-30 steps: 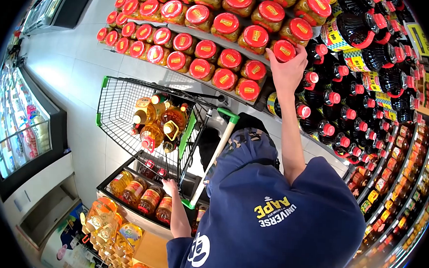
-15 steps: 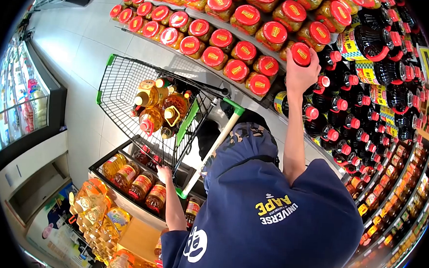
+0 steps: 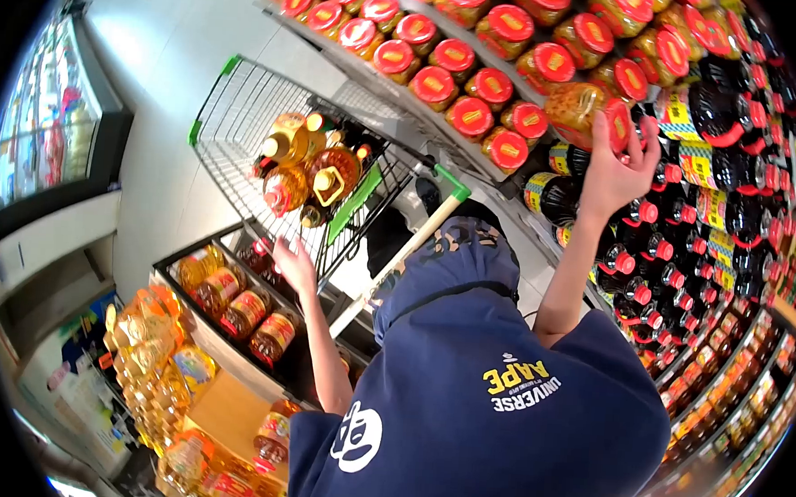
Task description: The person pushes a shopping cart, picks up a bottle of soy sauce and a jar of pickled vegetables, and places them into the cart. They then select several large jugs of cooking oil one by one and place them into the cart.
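The right hand [image 3: 613,174] is raised to the shelf [image 3: 440,125] and clamped on a red-lidded jar [image 3: 585,110], palm against the lid with fingers wrapped round its rim. The jar is tipped on its side, lid toward the person, and sits out at the shelf's front edge among the other jars [image 3: 479,82], which stand in rows with their lids up. Just right of it stand dark bottles [image 3: 689,192] with red caps, packed close.

The left hand [image 3: 294,261] is low, fingers spread apart, holding nothing; it rests at or just off the wire side of the cart [image 3: 234,114], and contact cannot be told for sure. In the cart's basket lie oil bottles [image 3: 308,167], yellow and amber, clustered at the end near the green handle [image 3: 431,228]. Under the basket a dark tray [image 3: 196,328] carries more amber bottles.

By the look of it the step in hand is lifting one jar off the shelf. The next move would call for a firm grip on the lid end, since the jar looks heavy and is held by one hand only, then drawing it clear of its neighbours without knocking them. A landing spot in the cart would be the free mesh beside the oil bottles, set down upright so it does not roll.
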Demonstrator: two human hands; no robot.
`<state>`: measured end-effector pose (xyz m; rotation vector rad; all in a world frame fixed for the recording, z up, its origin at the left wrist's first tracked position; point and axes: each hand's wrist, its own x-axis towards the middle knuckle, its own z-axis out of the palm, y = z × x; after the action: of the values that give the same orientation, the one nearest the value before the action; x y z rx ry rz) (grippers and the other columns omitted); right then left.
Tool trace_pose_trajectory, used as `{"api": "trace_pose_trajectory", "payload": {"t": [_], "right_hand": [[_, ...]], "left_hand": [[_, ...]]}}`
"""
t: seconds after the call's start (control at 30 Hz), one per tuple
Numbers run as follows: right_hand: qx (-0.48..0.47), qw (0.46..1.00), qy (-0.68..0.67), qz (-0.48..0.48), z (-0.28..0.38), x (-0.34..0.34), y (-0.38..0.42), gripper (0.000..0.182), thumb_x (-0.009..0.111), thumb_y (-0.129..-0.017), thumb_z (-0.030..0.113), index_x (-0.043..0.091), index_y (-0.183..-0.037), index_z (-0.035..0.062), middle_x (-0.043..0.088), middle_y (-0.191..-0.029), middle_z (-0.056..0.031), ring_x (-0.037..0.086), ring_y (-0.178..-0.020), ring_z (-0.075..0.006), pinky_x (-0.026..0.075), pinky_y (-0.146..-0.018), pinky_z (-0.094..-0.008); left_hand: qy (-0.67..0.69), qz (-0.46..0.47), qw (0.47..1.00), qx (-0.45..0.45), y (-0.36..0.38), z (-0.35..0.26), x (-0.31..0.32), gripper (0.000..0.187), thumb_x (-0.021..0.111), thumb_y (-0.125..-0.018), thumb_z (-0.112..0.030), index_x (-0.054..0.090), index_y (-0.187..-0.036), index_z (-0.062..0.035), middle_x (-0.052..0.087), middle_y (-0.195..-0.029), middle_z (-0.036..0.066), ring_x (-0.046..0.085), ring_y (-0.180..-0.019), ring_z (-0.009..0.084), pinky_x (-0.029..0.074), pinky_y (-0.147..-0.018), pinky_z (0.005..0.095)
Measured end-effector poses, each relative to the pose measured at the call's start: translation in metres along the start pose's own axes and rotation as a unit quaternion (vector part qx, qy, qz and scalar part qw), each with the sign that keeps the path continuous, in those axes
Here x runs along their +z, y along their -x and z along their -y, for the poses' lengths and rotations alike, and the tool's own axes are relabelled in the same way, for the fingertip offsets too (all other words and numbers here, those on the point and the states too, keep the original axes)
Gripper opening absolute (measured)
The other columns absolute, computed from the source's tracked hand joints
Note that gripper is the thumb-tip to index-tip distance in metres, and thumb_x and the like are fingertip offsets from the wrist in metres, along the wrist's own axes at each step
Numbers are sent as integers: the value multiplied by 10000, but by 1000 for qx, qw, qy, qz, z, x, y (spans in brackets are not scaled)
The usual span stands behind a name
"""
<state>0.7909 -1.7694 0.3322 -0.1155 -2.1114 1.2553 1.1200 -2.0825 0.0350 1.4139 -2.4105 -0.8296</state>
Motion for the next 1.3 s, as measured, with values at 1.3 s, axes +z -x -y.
{"api": "trace_pose_trajectory", "payload": {"t": [1.3], "right_hand": [[5, 480, -241, 844, 93, 118, 171, 114, 638, -849, 78, 621, -896, -25, 642, -880, -57, 593, -824, -100, 485, -773, -263]], "left_hand": [[867, 345, 300, -198, 77, -203, -66, 824, 307, -873, -699, 381, -1338, -22, 574, -1140, 233, 650, -876, 364, 586, -642, 397]]}}
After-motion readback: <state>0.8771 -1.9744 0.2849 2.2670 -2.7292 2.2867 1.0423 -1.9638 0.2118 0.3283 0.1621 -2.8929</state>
